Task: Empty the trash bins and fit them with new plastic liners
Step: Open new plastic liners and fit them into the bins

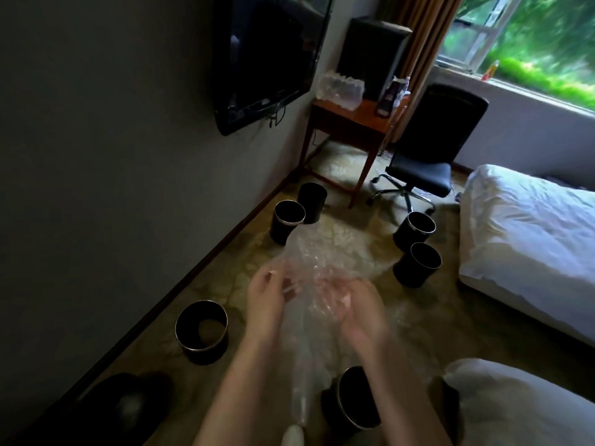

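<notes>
Evidently early on, the left hand and right hand both grip a crumpled clear liner above the nearest bin, while the five other bins left of the bed look emptied but unlined.

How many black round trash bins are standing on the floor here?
6. Two black round trash bins stand near the wooden desk; two beside the white bed; one by the left wall; one nearest, bottom centre. A dark blurred shape bottom left might be another.
</notes>
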Demonstrator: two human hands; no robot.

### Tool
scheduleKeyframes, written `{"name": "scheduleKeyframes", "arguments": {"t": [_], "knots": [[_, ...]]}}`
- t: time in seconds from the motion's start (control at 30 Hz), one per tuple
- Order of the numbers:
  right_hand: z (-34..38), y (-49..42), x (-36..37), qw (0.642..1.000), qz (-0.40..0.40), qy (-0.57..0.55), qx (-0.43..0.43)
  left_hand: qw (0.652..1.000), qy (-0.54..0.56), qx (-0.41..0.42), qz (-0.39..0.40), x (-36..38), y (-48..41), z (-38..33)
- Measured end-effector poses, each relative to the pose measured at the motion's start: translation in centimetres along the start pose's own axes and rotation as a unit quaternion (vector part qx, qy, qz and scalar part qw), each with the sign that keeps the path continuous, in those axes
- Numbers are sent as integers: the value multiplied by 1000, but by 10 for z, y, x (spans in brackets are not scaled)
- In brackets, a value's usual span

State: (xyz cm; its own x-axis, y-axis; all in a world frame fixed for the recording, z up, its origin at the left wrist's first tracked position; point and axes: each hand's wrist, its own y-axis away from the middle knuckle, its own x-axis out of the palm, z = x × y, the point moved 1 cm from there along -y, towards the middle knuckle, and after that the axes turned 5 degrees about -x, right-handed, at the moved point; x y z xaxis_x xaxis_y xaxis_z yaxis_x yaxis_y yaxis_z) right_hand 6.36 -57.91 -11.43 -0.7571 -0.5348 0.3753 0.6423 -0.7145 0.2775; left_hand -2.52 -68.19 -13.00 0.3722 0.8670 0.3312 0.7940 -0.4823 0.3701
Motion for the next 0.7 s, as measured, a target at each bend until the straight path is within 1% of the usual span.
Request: {"name": "scheduleKeyframes", "arguments": {"t": [0.1,0.2,0.27,0.37,0.47,0.6,0.7], "knots": [[2,-24,-1,999,-28,-20,5,999,-23,15,-35,2,-13,-7],[0,-56,-3,998,-63,31,-5,997,-47,12,-61,11,-34,-13],[1,-81,-4,996,-71,60,-14,995,-66,15,-79,17,-53,-16],[12,-126,-8,996,-53,67,-27,987,-104,61,-104,30,-89,-22],[30,-178,-15,990,-46,121,-59,966,-177,116,-146,47,-133,-33],[61,-242,-35,983,-43,161,-82,942,-254,150,-157,84,-188,-42],[88,-282,-54,974,-41,192,-110,927,-311,167,-129,122,-226,-47]]}}
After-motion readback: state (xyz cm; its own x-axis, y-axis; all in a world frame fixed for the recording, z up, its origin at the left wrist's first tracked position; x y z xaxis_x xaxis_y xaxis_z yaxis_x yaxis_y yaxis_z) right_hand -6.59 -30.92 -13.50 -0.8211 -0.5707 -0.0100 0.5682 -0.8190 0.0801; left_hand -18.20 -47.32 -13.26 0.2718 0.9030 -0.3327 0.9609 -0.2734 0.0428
